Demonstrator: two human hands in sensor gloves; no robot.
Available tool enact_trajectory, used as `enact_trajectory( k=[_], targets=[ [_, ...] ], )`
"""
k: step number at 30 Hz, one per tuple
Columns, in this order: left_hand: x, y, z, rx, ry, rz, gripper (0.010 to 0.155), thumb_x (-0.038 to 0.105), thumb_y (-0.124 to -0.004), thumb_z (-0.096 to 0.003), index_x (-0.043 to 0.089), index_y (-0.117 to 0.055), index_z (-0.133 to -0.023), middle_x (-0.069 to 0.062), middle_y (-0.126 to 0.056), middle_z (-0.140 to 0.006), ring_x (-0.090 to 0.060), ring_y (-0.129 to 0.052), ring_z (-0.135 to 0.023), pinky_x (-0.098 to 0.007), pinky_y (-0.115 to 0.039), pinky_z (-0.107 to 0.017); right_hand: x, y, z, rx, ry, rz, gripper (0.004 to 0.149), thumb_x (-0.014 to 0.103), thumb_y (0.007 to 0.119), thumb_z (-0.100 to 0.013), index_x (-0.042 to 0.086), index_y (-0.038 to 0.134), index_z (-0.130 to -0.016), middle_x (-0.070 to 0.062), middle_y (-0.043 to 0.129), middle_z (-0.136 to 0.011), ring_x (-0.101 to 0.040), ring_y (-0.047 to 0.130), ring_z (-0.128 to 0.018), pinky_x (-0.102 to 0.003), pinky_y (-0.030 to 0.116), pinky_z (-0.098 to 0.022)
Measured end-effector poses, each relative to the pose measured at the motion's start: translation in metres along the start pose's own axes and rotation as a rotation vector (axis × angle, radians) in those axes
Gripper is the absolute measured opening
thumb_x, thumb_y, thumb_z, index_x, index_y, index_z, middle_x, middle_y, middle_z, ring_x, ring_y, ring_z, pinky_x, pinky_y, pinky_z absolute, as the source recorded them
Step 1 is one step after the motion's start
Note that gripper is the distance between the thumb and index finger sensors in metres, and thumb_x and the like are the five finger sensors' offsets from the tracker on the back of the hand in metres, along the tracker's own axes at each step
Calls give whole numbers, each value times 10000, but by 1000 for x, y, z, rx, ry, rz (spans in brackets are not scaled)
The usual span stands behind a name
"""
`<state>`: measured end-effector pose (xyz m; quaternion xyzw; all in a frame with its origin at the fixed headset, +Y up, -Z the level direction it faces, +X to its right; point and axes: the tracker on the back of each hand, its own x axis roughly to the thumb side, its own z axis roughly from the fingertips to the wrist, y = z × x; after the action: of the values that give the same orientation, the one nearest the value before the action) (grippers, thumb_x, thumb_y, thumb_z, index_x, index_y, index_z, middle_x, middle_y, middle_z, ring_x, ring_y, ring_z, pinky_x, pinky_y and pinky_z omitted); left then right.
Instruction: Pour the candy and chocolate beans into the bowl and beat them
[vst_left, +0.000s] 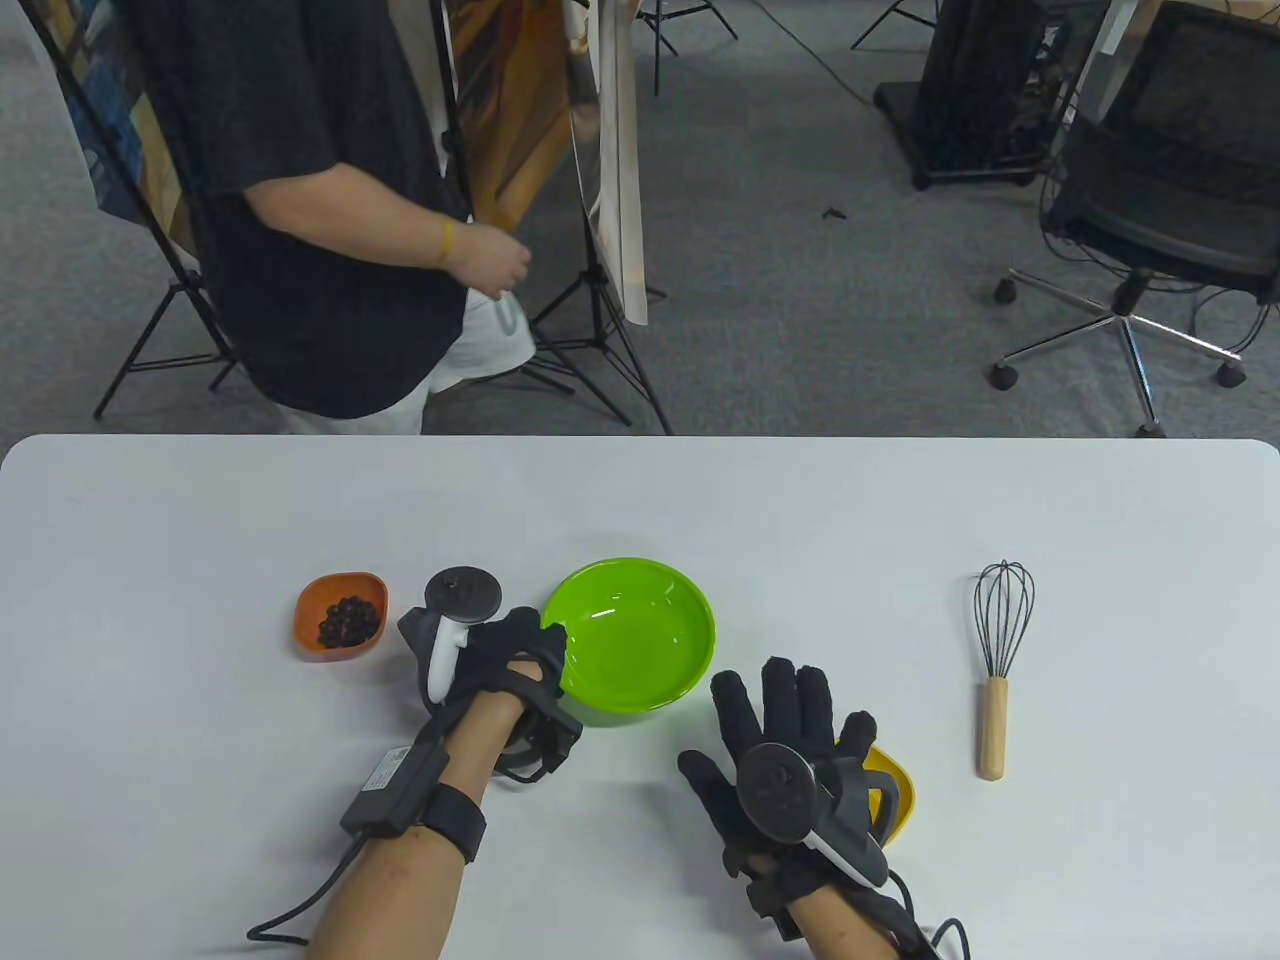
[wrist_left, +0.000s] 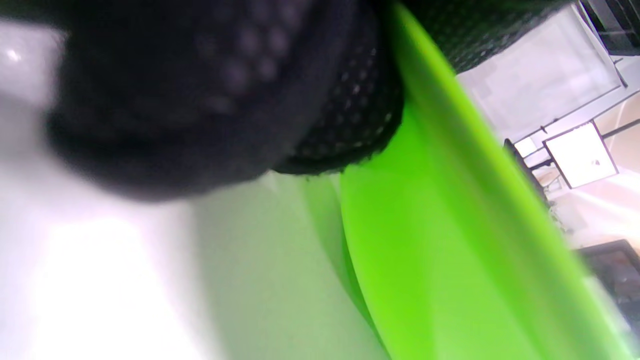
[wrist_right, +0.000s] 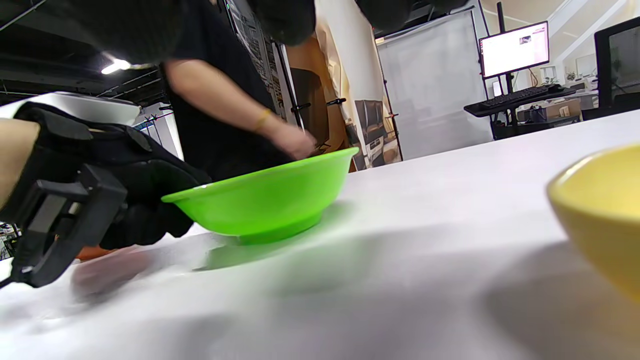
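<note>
Steadying green bowl on counter: left hand grips its near-left rim, right hand spread flat over yellow dish right of bowl, holding nothing | left wrist: fingertips only hooked on rim, bowl may tip | right wrist: dish contents hidden; careless grab could spill.

White table, green bowl gripped at its left rim, orange dish of chocolate beans left of that grip, yellow dish and whisk to its right
</note>
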<state>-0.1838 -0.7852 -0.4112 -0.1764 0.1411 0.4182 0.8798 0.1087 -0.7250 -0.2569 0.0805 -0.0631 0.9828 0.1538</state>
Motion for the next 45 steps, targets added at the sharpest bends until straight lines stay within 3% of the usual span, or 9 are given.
enact_trajectory(
  k=[11,13,15,16,21,29,34,37,45],
  targets=[
    [0,3,2,23,3,-45,541,436,-801,-443,72,-743,-839,-12,-1064,-368,-169,-1080,-49,-294,-913,16,1,0,1,4,-3,4,777,629,653,-483,247,414,-1117,-287,288,-1135,-581,259,-1020,-892,227,-505],
    [-1,7,6,-4,24,-105,675,562,-781,-427,85,-687,-895,-29,-1051,-446,-190,-1087,-124,-298,-917,-38,1,0,1,5,-6,5,777,629,653,-484,247,414,-1117,-286,287,-1135,-582,259,-1019,-893,227,-505],
    [-1,17,14,85,10,-133,768,647,-740,-405,114,-635,-948,-51,-1034,-531,-214,-1088,-184,-296,-913,-79,2,0,2,3,-9,6,777,629,653,-483,247,414,-1117,-287,287,-1135,-581,259,-1019,-893,227,-504],
    [-2,26,19,155,-2,-146,788,660,-734,-397,121,-622,-961,-71,-1027,-567,-235,-1086,-214,-305,-911,-92,1,0,2,2,-10,5,777,629,652,-484,247,413,-1117,-285,288,-1135,-582,259,-1019,-893,227,-504],
    [-15,77,36,250,33,-230,826,689,-702,-400,179,-531,-1027,-136,-878,-850,-295,-1057,-387,-293,-891,-148,0,-1,3,-2,-10,-1,778,628,652,-483,246,414,-1118,-289,287,-1134,-583,256,-1019,-893,225,-504],
    [-61,151,45,475,189,-473,843,697,-700,-400,231,-458,-1059,-133,-743,-961,-261,-1019,-418,-278,-879,-172,1,2,3,11,-9,9,777,629,650,-485,245,413,-1118,-288,286,-1135,-584,258,-1017,-894,224,-502],
    [-104,178,25,464,309,-398,816,676,-711,-402,233,-492,-1051,-112,-812,-841,-259,-1004,-392,-271,-869,-149,1,4,3,20,-1,15,778,629,650,-485,246,410,-1118,-289,283,-1135,-585,255,-1017,-893,223,-502],
    [-121,180,12,375,348,-345,807,666,-717,-408,225,-501,-1048,-95,-863,-775,-250,-1003,-361,-265,-864,-134,1,5,2,28,1,20,780,630,650,-485,246,408,-1119,-288,281,-1135,-584,253,-1018,-893,222,-502],
    [-133,174,-17,336,321,-219,726,594,-804,-399,158,-658,-962,-24,-993,-483,-237,-1030,-190,-305,-862,-37,-1,7,0,54,18,-3,782,630,649,-486,244,402,-1119,-291,276,-1133,-587,248,-1015,-893,219,-499]
  ],
)
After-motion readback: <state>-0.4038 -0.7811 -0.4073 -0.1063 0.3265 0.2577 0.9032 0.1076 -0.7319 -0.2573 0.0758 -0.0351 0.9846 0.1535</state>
